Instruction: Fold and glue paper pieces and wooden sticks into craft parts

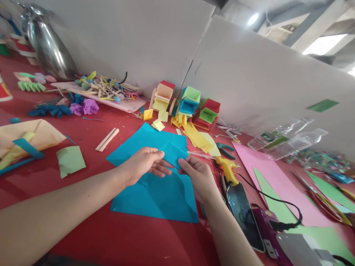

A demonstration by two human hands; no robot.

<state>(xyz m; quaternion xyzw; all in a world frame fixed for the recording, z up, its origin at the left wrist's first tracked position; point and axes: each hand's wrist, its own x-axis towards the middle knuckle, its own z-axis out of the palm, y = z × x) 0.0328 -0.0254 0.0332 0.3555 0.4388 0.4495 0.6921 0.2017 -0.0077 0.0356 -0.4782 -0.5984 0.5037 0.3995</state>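
Note:
A small blue paper piece point(173, 152) is held up between both hands. My left hand point(148, 164) pinches its left corner between thumb and index finger, the other fingers loosely curled. At its lower right corner, my right hand point(198, 175) grips it with the thumb on top. Beneath the hands lie larger blue sheets point(158, 199) on the red table point(91, 240), partly hidden by the hands and the small piece.
Right of the hands are a yellow glue gun point(227, 170), pliers point(226, 149), a phone point(244, 214) and a purple power strip point(263, 225). Folded paper boxes point(190, 99) stand behind. Two wooden sticks point(107, 139) and a green paper scrap point(70, 160) lie left.

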